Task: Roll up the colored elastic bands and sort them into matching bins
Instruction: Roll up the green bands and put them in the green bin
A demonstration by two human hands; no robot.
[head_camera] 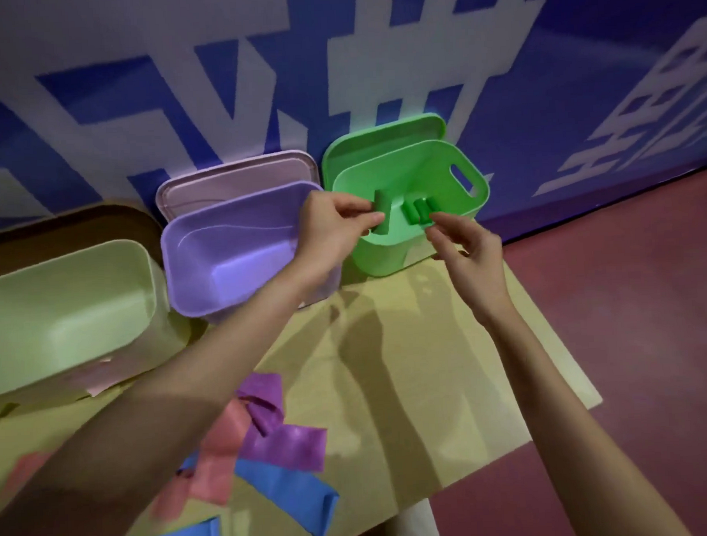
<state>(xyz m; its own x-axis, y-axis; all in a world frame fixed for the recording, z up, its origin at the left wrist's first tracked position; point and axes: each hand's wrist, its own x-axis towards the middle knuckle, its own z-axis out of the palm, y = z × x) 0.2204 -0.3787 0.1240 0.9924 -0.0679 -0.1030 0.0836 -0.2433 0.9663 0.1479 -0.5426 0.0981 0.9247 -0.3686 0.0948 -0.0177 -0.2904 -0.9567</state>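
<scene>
Loose bands (270, 445) in purple, pink and blue lie nearest on the bench (450, 385). Behind stand yellow-green bin (62, 305), purple bin (229, 249) and green bin (414, 208). Over the latter, left hand (333, 224) pinches a green roll (383, 214); right hand (464, 242) hovers, fingers relaxed, holding nothing.

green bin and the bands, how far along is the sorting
Done: two rolled green bands already lie in the bright green plastic bin. In hand: the left hand pinches a third rolled green band over that bin; the right hand hovers open beside it. Left: flat purple, pink and blue bands lie unrolled on the yellow mat; the purple bin looks empty.
</scene>
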